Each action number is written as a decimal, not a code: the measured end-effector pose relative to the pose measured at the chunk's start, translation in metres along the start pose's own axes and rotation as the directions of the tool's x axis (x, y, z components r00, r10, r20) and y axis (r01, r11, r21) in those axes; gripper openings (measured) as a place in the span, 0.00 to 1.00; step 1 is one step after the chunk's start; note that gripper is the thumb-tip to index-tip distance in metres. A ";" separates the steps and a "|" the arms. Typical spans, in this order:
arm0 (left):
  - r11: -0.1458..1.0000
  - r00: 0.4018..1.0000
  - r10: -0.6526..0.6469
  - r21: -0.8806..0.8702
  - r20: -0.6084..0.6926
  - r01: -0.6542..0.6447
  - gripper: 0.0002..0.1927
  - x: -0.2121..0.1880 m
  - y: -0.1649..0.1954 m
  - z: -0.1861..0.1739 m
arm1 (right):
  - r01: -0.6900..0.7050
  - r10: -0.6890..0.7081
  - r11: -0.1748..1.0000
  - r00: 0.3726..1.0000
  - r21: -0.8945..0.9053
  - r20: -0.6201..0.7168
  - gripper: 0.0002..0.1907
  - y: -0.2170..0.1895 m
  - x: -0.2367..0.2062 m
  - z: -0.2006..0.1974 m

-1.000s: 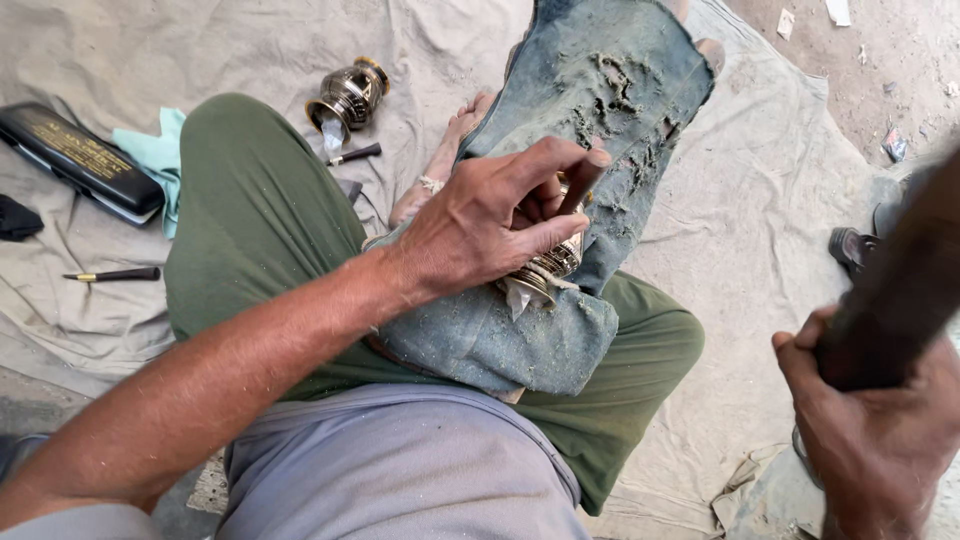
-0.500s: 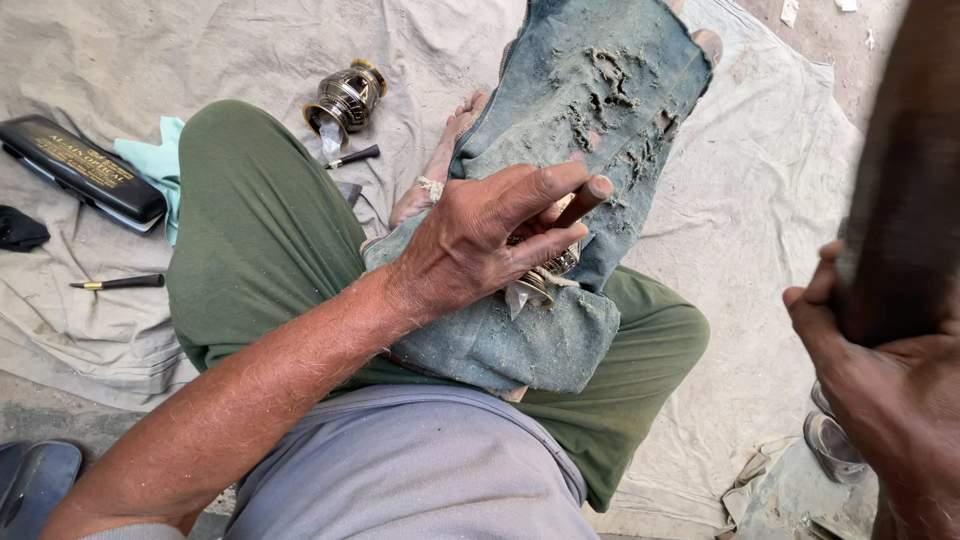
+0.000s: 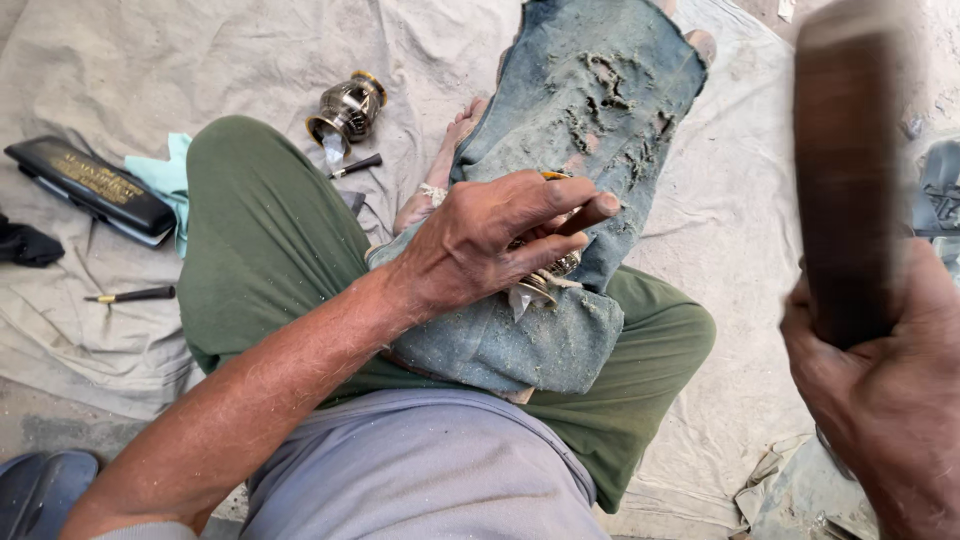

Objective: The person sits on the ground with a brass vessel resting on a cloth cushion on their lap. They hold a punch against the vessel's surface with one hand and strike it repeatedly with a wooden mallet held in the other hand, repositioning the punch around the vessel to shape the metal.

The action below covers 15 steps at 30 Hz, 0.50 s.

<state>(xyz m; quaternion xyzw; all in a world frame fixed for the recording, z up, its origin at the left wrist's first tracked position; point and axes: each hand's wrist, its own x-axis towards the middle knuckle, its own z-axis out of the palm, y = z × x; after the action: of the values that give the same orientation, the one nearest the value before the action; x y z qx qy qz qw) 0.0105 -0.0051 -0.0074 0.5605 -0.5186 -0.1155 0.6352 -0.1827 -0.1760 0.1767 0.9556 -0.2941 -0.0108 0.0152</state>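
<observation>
My left hand is closed over a small shiny metal piece and presses it onto a worn, dusty denim cloth spread over my lap and legs. A thin tool tip sticks out past my fingers. My right hand at the right edge grips a thick dark wooden handle, raised upright and blurred. I sit cross-legged in green trousers.
A second shiny metal vessel lies on the grey ground sheet beyond my knee, next to a small dark-handled tool. At the left lie a black case, a teal cloth and a small awl.
My right hand has lifted the wooden handle upward and inward, from low at the right edge to upright. My left hand has kept its hold on the metal piece.
</observation>
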 end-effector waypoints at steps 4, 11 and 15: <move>0.999 0.999 0.026 0.042 0.046 -0.028 0.22 0.001 -0.002 -0.002 | -0.013 0.012 0.994 1.000 -0.105 -0.007 0.13 0.004 -0.006 0.004; 0.998 0.996 0.066 0.021 0.056 -0.067 0.22 0.003 -0.008 -0.004 | 0.009 -0.009 1.000 1.000 0.015 -0.025 0.17 0.018 -0.012 0.011; 0.993 0.995 0.074 0.083 0.065 -0.079 0.26 0.006 -0.011 -0.002 | 0.075 -0.082 0.994 0.992 -0.076 -0.092 0.12 0.029 -0.014 0.018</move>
<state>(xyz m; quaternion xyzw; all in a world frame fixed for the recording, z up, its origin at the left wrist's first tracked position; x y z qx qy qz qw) 0.0195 -0.0125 -0.0128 0.5630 -0.5637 -0.0861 0.5981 -0.2114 -0.1928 0.1599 0.9647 -0.2545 0.0236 0.0632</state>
